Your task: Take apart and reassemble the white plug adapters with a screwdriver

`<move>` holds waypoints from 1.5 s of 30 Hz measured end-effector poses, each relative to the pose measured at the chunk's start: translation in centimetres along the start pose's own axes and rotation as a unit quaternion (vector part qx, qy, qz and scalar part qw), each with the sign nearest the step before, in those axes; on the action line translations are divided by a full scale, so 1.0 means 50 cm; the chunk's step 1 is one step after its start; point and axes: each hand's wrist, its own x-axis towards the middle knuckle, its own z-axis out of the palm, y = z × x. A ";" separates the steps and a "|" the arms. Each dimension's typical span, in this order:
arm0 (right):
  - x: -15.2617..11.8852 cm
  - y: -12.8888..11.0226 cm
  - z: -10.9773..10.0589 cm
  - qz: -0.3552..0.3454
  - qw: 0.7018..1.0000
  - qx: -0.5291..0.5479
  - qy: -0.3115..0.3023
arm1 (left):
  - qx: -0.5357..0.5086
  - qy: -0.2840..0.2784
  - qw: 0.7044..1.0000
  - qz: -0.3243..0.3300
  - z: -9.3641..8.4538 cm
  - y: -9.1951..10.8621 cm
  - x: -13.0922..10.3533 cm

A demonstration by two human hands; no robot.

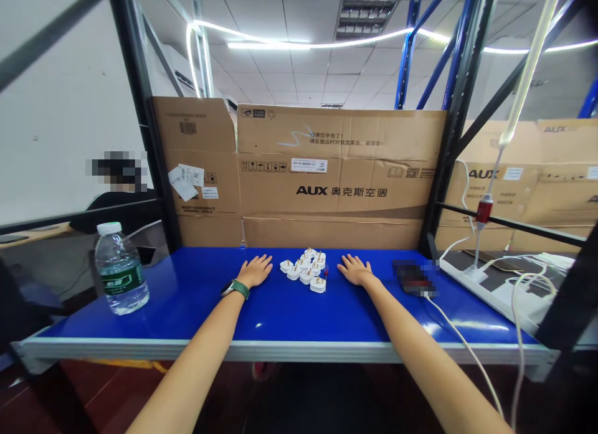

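Observation:
Several white plugs (pixel 306 272) with brass-coloured pins pointing up lie in a loose cluster on the blue tabletop (pixel 289 322). At the cluster's right edge stands or lies a thin red and blue tool (pixel 326 273), perhaps a small screwdriver; its details are too small to tell. My left hand (pixel 255 271) rests flat on the table left of the plugs, fingers apart, with a green-strapped watch (pixel 236 288) on the wrist. To the right of the cluster, my right hand (pixel 354 269) also lies flat with its fingers spread. Neither hand touches the plugs.
A water bottle (pixel 121 269) stands at the left. Right of my hand lies a dark device (pixel 415 278) with a white cable (pixel 460 337). Cardboard (pixel 341 172) walls the back. A white power strip (pixel 490 297) runs along the right edge. A person (pixel 119 185) is behind at left.

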 end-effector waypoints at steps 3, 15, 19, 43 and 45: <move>-0.002 -0.001 -0.001 0.001 1.000 0.001 0.001 | -0.001 0.002 1.000 0.000 0.000 0.000 -0.001; -0.003 0.000 0.000 0.000 1.000 0.006 0.006 | -0.005 0.009 1.000 0.003 0.005 -0.004 0.005; -0.003 0.001 0.001 -0.002 1.000 0.008 0.009 | -0.005 0.005 1.000 0.001 0.005 -0.005 0.005; 0.001 0.003 0.002 -0.003 1.000 0.005 0.005 | 0.005 -0.004 1.000 -0.006 0.000 0.000 -0.001; 0.001 0.003 0.002 -0.001 1.000 0.002 0.004 | 0.005 -0.004 1.000 -0.006 0.001 0.000 0.000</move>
